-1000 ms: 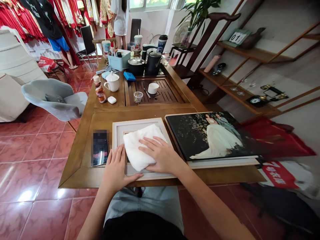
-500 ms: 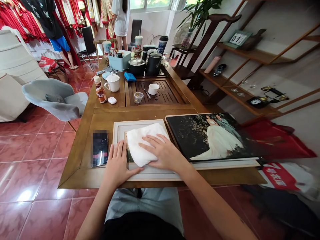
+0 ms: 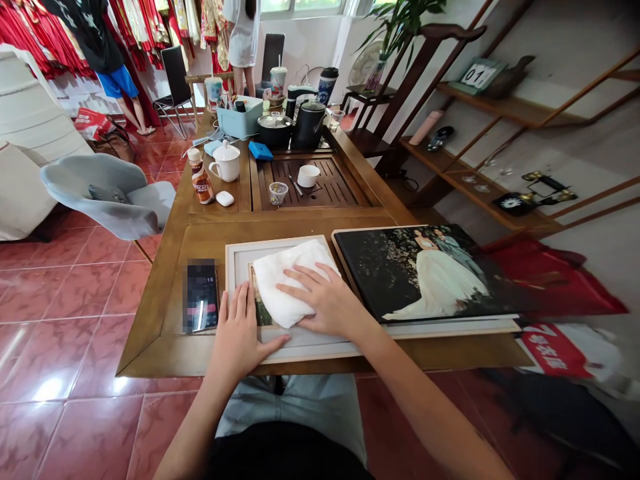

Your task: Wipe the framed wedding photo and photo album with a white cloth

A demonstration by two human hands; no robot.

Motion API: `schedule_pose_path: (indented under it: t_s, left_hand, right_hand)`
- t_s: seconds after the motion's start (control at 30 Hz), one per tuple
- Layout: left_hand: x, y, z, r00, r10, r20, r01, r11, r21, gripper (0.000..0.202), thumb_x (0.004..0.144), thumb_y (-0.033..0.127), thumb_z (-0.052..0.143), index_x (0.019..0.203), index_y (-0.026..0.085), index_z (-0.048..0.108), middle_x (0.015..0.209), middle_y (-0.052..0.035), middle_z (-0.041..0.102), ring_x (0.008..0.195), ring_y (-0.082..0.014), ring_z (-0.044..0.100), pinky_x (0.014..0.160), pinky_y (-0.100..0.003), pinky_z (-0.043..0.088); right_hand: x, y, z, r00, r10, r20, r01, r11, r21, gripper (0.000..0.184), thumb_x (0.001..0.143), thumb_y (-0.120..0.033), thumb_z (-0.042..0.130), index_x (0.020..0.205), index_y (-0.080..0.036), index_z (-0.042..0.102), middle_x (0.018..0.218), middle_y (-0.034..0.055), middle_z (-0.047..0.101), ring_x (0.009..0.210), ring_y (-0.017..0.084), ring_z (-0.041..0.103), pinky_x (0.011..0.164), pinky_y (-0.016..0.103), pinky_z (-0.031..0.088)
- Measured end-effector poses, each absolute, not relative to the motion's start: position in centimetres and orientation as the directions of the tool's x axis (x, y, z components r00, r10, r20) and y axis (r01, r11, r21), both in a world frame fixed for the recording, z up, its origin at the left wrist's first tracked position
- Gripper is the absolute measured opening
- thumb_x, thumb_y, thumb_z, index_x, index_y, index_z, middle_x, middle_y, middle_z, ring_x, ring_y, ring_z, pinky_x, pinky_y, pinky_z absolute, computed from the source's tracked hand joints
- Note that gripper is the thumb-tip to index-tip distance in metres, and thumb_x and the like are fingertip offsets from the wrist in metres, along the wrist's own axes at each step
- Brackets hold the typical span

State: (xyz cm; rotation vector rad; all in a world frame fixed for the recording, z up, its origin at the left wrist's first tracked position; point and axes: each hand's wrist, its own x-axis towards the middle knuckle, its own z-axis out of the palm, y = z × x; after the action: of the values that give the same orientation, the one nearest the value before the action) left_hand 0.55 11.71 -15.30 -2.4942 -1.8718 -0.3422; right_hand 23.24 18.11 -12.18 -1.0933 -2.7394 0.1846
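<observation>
A folded white cloth (image 3: 285, 293) lies over the middle of a white picture frame (image 3: 300, 350) at the table's front edge. My right hand (image 3: 320, 300) rests flat on the cloth, its fingers spread. At the frame's left side lies my left hand (image 3: 243, 333), palm down with the fingers stretched out and the thumb reaching along the frame's lower border. A strip of the picture (image 3: 263, 313) shows left of the cloth; the rest is covered. To the right, a large dark photo panel (image 3: 425, 273) with two people in it lies on top of another white-edged panel.
A phone (image 3: 201, 297) lies left of the frame. Farther back on the wooden table (image 3: 165, 287) are a bottle (image 3: 201, 180), a lidded white mug (image 3: 226, 163), a small white bowl (image 3: 309, 176) and a black kettle (image 3: 309, 127). Two people stand at the back.
Both hands stay in nearly the same places. The cloth's lower edge has shifted up slightly, baring a little more of the picture beside it.
</observation>
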Motion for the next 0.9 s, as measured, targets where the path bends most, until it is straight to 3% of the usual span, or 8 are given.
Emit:
schedule_pose_path:
  t_s: [0.2,0.37,0.53,0.73,0.9]
  left_hand:
    - [0.59,11.65,-15.18,0.276,0.946,0.169,0.947,-0.297,0.118,0.109,0.086,0.08,0.049,0.156,0.0,0.03,0.161,-0.0264,0.037,0.151,-0.0377,0.035,0.127,-0.056,0.019]
    - [0.58,11.72,-15.15,0.267,0.949,0.168,0.949,-0.289,0.123,0.109,0.086,0.083,0.046,0.157,0.002,0.03,0.162,-0.0252,0.037,0.15,-0.0374,0.036,0.126,-0.056,0.02]
    - [0.59,11.73,-15.19,0.276,0.944,0.182,0.947,-0.3,0.118,0.105,0.087,0.077,0.05,0.158,0.004,0.027,0.161,-0.0251,0.038,0.151,-0.0371,0.036,0.126,-0.055,0.019]
    - [0.59,11.7,-15.22,0.272,0.945,0.184,0.947,-0.297,0.123,0.11,0.085,0.081,0.05,0.16,0.004,0.024,0.161,-0.0255,0.038,0.15,-0.0385,0.037,0.126,-0.056,0.021]
    - [0.57,11.68,-15.21,0.286,0.939,0.191,0.943,-0.311,0.117,0.103,0.087,0.073,0.054,0.158,0.004,0.028,0.16,-0.0258,0.04,0.15,-0.0379,0.037,0.126,-0.056,0.02]
  right_hand:
    - [23.5,17.9,-12.49,-0.768,0.623,0.148,0.597,0.78,-0.188,0.061,0.085,-0.038,0.071,0.144,-0.027,0.058,0.156,0.0125,0.05,0.144,0.033,0.043,0.118,0.059,0.025]
    - [23.78,18.1,-12.54,-0.714,0.683,0.156,0.668,0.731,-0.144,0.062,0.085,-0.036,0.072,0.145,-0.026,0.057,0.156,0.0137,0.049,0.142,0.035,0.044,0.117,0.06,0.026]
    - [23.7,17.84,-12.49,-0.769,0.623,0.142,0.603,0.781,-0.163,0.057,0.087,-0.036,0.071,0.142,-0.027,0.06,0.154,0.013,0.051,0.142,0.034,0.045,0.117,0.059,0.026]
    - [24.0,17.85,-12.24,-0.719,0.679,0.151,0.663,0.734,-0.146,0.055,0.087,-0.034,0.071,0.14,-0.026,0.061,0.153,0.0131,0.053,0.14,0.034,0.047,0.116,0.06,0.027]
    - [23.65,17.4,-12.23,-0.761,0.633,0.14,0.611,0.773,-0.172,0.053,0.088,-0.035,0.069,0.139,-0.027,0.062,0.153,0.0117,0.053,0.141,0.033,0.047,0.116,0.058,0.027]
